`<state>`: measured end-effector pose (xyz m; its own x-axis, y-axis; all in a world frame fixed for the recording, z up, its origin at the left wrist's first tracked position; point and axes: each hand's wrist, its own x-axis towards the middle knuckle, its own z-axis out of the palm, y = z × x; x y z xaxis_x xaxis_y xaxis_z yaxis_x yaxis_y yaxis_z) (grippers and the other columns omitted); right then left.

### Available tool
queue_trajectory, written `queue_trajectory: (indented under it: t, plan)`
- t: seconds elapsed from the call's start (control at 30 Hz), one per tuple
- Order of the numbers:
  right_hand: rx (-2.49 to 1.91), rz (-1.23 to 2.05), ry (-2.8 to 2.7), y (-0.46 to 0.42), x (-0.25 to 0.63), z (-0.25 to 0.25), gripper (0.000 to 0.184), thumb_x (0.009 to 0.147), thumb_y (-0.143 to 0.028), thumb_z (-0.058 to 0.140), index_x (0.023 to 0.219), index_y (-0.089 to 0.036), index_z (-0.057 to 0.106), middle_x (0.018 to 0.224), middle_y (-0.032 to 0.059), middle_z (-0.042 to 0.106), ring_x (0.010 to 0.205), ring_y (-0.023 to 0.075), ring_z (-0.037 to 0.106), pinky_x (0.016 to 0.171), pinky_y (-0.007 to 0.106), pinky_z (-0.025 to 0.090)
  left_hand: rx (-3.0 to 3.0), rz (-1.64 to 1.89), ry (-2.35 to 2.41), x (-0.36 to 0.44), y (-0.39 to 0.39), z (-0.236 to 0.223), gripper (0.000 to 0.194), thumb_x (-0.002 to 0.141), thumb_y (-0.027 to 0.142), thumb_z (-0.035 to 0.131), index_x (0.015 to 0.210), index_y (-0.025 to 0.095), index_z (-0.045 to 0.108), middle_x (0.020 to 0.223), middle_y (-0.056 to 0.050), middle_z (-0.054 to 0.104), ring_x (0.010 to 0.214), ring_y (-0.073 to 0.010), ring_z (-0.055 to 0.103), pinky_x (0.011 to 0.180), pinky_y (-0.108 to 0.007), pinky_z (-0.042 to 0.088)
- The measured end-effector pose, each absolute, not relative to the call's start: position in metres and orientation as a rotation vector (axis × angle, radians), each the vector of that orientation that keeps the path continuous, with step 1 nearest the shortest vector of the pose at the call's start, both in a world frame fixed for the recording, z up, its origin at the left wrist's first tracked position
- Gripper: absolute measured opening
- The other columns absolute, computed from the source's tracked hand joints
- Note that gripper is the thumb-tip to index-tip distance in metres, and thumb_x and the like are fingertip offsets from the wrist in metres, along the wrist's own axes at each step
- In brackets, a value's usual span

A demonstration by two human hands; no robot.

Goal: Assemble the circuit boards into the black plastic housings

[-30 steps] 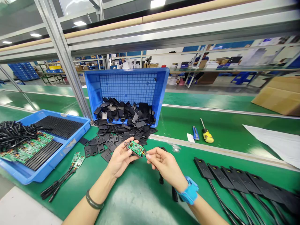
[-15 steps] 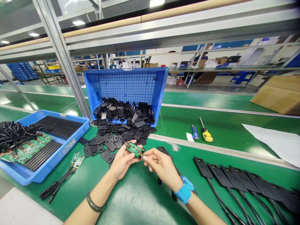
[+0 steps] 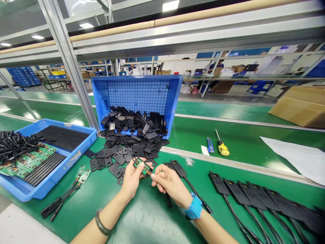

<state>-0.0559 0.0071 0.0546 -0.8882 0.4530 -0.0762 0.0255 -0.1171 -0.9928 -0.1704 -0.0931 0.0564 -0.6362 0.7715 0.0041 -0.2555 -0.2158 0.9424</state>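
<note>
Here, clamps the green circuit board (image 3: 141, 166) face-up in the left hand (image 3: 132, 178) below frame centre, apparently for steadiness, and pinches its coloured wires (image 3: 148, 172) with the right hand (image 3: 168, 183).

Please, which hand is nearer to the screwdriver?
Right. The right hand is left of the screwdriver and closer to the person; the left hand is farther left, holding a circuit board.

Single cam, head-worn, looks fwd & down across bench (image 3: 147, 217) from near side. Forearms (image 3: 115, 207) enter at near edge; hands (image 3: 130, 179) fairly close, just below mid-frame. Blue crate (image 3: 139, 93) beyond, slightly L of ctr. Wide FOV: bench L to R, far room (image 3: 188, 66) up top.
</note>
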Motion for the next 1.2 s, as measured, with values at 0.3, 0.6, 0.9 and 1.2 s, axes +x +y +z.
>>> queue_trajectory:
  t: [0.3, 0.6, 0.9, 1.2]
  plan:
    - [-0.600, 1.671, -2.140, 0.000, -0.057, 0.049, 0.033, 0.080, -0.044, 0.060, 0.063, -0.016, 0.055, 0.056, 0.0005, 0.061, 0.045, 0.0098, 0.050, 0.046, 0.021, 0.039, 0.790, 1.969, 1.450, -0.167, -0.094, 0.057, 0.030, 0.087, 0.037, 0.058, 0.109, 0.019, 0.047, 0.101, -0.012, 0.069, 0.092, -0.0237, 0.066, 0.080, -0.036, 0.053]
    - [-0.582, 1.866, -2.028, 0.006, -0.061, 0.043, 0.034, 0.076, -0.045, 0.062, 0.060, -0.015, 0.063, 0.053, 0.0011, 0.061, 0.042, 0.0088, 0.047, 0.044, 0.020, 0.035, 0.639, 1.963, 1.286, -0.165, -0.095, 0.057, 0.033, 0.084, 0.038, 0.061, 0.105, 0.017, 0.045, 0.096, -0.014, 0.069, 0.088, -0.0256, 0.067, 0.070, -0.033, 0.053]
    - [-0.623, 1.708, -2.024, 0.001, -0.063, 0.041, 0.032, 0.076, -0.043, 0.063, 0.062, -0.015, 0.060, 0.052, 0.0006, 0.060, 0.041, 0.0084, 0.045, 0.043, 0.020, 0.035, 0.676, 1.994, 1.343, -0.163, -0.095, 0.057, 0.031, 0.085, 0.037, 0.060, 0.104, 0.017, 0.046, 0.096, -0.014, 0.069, 0.089, -0.0254, 0.067, 0.070, -0.032, 0.053]
    - [-0.659, 1.813, -2.009, 0.003, -0.066, 0.035, 0.034, 0.077, -0.046, 0.062, 0.062, -0.017, 0.053, 0.050, 0.0004, 0.060, 0.036, 0.0082, 0.044, 0.039, 0.020, 0.032, 0.828, 2.032, 1.533, -0.157, -0.097, 0.056, 0.024, 0.087, 0.035, 0.056, 0.102, 0.019, 0.047, 0.098, -0.011, 0.069, 0.094, -0.0221, 0.065, 0.086, -0.036, 0.049]
